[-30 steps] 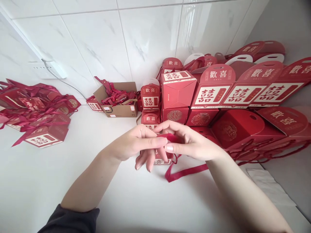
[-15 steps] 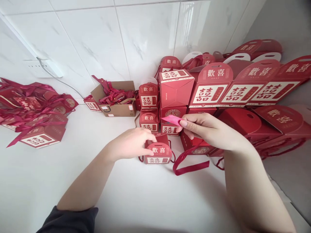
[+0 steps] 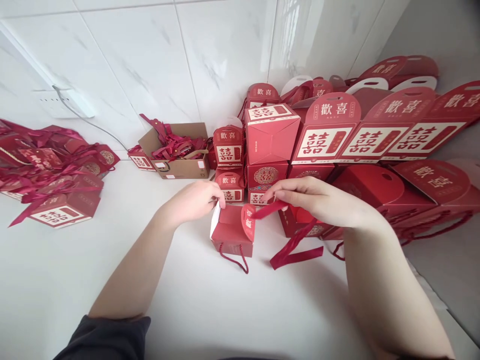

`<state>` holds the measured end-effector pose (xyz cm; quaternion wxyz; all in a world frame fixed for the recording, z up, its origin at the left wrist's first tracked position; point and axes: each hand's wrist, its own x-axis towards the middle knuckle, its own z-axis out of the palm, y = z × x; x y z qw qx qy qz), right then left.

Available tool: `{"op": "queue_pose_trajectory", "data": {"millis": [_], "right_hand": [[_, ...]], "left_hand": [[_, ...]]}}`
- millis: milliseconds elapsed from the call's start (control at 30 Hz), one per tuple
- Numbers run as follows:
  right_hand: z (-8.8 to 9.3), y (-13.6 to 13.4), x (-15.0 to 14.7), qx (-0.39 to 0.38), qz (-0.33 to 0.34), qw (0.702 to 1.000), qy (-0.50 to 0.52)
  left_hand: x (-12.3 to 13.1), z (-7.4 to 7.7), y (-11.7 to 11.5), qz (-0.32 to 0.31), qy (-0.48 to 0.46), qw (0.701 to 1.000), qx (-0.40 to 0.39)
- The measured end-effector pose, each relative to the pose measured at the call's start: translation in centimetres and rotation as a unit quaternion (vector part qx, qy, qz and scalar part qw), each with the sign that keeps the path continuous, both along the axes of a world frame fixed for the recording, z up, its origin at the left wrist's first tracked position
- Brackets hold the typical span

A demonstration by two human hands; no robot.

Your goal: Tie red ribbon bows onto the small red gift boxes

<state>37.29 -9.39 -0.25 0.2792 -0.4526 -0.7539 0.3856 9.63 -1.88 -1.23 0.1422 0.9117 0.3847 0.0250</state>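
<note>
A small red gift box (image 3: 232,235) stands on the white table, turned so that a side with a dark red cord handle (image 3: 236,260) faces me. My left hand (image 3: 200,200) is closed at the box's left flap, whose white inner face shows. Between the thumb and fingers of my right hand (image 3: 305,197) is a dark pink ribbon (image 3: 288,252). One end of the ribbon reaches the box's rounded right flap (image 3: 248,222); the rest hangs down to the tabletop, folded over on itself.
Red gift boxes (image 3: 330,135) are stacked at the right and back against the tiled wall. A cardboard box (image 3: 183,169) at the back holds ribbons. Beribboned boxes (image 3: 67,200) are grouped at the left, near a wall socket (image 3: 62,105) with a cable.
The small box has been turned about a quarter, its printed front flap now at the right. My left hand has moved up and left; the ribbon end has lowered to the box.
</note>
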Motion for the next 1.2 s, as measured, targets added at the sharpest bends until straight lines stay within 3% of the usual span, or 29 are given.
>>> {"op": "queue_pose_trajectory", "data": {"millis": [167,367,633,900,1200], "right_hand": [[-0.1,0.1,-0.1,0.002,0.047,0.999,-0.013],[-1.1,0.7,-0.8,-0.039,0.020,0.999,0.026],[-2.7,1.7,-1.3,-0.104,-0.023,0.993,0.039],[-2.0,1.4,-1.1,-0.065,-0.025,0.997,0.029],[-1.6,1.1,-1.2,-0.034,0.002,0.999,0.002]], "left_hand": [[0.7,0.8,-0.9,-0.007,-0.020,1.000,-0.015],[1.1,0.9,-1.9,-0.032,-0.037,0.997,-0.064],[1.5,0.0,-1.4,-0.057,-0.028,0.997,-0.053],[1.7,0.6,-2.0,-0.032,-0.012,0.994,-0.100],[1.7,0.7,-1.9,-0.050,0.007,0.994,-0.093]]}}
